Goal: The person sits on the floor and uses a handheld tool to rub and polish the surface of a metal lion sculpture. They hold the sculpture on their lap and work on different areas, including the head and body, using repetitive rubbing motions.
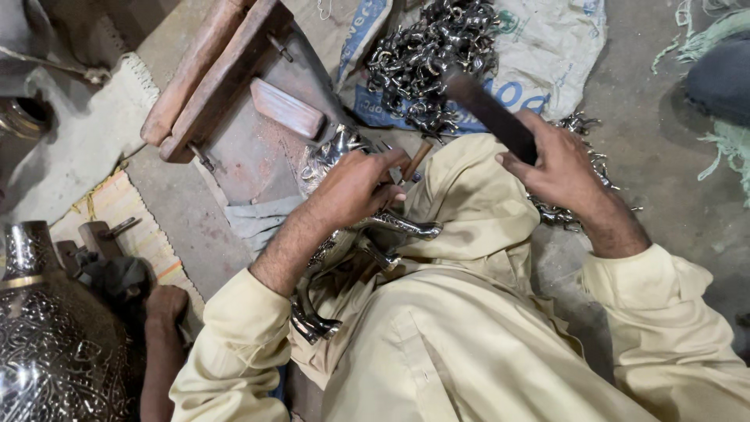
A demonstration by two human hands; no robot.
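Observation:
My left hand (355, 186) is closed around a thin chisel-like tool (416, 159) with a wooden end, held against a shiny embossed metal figure (394, 225) resting on my lap and the wooden block. In my right hand (558, 168) I grip a dark hammer-like bar (488, 113), raised and blurred above the tool. The metal figure has curved legs (312, 324) sticking out below my left forearm.
A wooden work block (234, 86) lies ahead on the floor. A heap of small shiny metal pieces (433, 55) sits on a white sack (547, 55). An engraved metal vase (55, 344) stands at lower left beside another person's hand (166, 305).

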